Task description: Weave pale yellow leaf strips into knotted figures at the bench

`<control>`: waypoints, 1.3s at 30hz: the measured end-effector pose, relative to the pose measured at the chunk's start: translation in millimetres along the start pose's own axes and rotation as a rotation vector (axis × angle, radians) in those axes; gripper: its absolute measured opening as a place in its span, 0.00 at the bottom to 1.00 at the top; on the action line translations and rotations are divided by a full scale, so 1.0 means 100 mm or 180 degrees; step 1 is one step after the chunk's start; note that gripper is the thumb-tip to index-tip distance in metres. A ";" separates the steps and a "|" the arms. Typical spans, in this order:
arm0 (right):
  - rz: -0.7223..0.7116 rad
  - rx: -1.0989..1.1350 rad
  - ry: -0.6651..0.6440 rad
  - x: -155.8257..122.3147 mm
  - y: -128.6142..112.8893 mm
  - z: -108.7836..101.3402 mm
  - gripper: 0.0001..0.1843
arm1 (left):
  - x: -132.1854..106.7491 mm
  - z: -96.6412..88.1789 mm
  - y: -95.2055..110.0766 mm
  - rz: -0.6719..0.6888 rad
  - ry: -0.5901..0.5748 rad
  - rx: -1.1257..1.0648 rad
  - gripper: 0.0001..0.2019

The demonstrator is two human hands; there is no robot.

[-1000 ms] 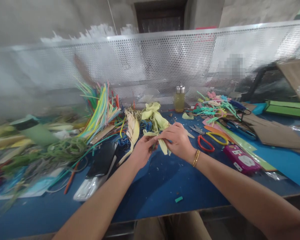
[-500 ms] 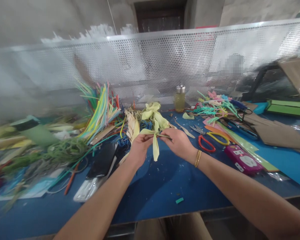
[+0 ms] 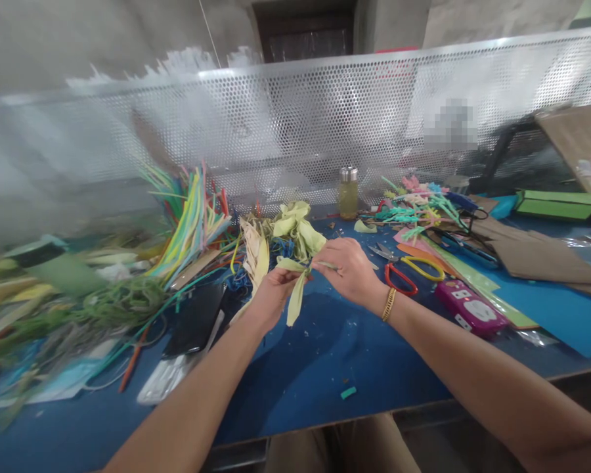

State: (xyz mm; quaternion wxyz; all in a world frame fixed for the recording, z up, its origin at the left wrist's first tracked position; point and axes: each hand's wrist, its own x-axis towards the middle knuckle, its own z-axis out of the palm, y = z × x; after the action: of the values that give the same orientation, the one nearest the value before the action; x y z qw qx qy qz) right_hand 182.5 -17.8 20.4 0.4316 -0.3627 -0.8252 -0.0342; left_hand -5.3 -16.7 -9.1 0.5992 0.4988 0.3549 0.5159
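Note:
Both hands meet above the blue table at a piece of pale green corn husk, folded and gathered, with one flap hanging down. My left hand pinches it at the gathered point from the left. From the right, my right hand is closed on a thin end of the same husk, its fingertips close to the left ones. Just behind the hands lies a bunch of pale green husks, with a bundle of drier, tan husks at its left. The fingers cover part of the gathered point.
Scissors with red and yellow handles and a magenta box-like device lie right. A phone and a bundle of coloured pipe cleaners are left. Behind, a glass jar stands before a perforated metal panel.
The husk's hanging flap has swung to the left and tilted. My right hand's fingers have shifted onto the husk close to the gathered point. The whole view has moved slightly.

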 end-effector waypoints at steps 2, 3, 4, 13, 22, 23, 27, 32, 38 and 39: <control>0.0016 0.0029 0.0037 0.01 0.00 0.00 0.09 | 0.00 -0.01 -0.01 -0.0048 0.0018 -0.0114 0.11; 0.0004 0.0075 0.0032 0.01 0.00 0.00 0.08 | 0.00 0.00 0.00 -0.0113 0.0021 -0.0199 0.11; -0.0018 0.0130 0.0009 0.02 0.01 -0.01 0.08 | -0.01 0.00 0.00 -0.0185 0.0011 -0.0305 0.11; -0.0309 0.0121 -0.0307 0.00 -0.05 -0.03 0.06 | -0.07 0.08 0.10 -0.0325 0.0025 -0.0932 0.09; 0.0425 0.1774 -0.0164 0.02 0.01 -0.13 0.28 | -0.07 0.05 0.09 -0.0235 -0.0030 -0.0509 0.12; 0.0518 0.1601 -0.0215 0.02 0.03 -0.11 0.26 | -0.07 0.05 0.09 -0.0243 -0.0057 -0.0464 0.13; 0.0311 0.0435 -0.0760 0.02 0.06 -0.05 0.12 | -0.07 0.03 0.10 -0.0306 -0.0078 -0.0438 0.14; 0.0085 0.0325 -0.0910 0.05 0.03 -0.07 0.09 | -0.04 0.02 0.11 -0.0275 0.0015 -0.0260 0.14; -0.0225 0.0197 -0.0714 0.05 -0.03 -0.07 0.10 | -0.03 0.02 0.12 -0.0299 -0.0040 0.0089 0.10; -0.0260 0.0141 -0.0685 0.04 -0.04 -0.06 0.10 | -0.03 0.02 0.11 -0.0278 -0.0063 0.0166 0.10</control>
State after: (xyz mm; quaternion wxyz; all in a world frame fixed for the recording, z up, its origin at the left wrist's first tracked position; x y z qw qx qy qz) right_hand 182.7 -20.4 27.9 0.3468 -0.3206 -0.8814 0.0056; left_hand -7.0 -19.9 2.0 0.6114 0.5034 0.3837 0.4749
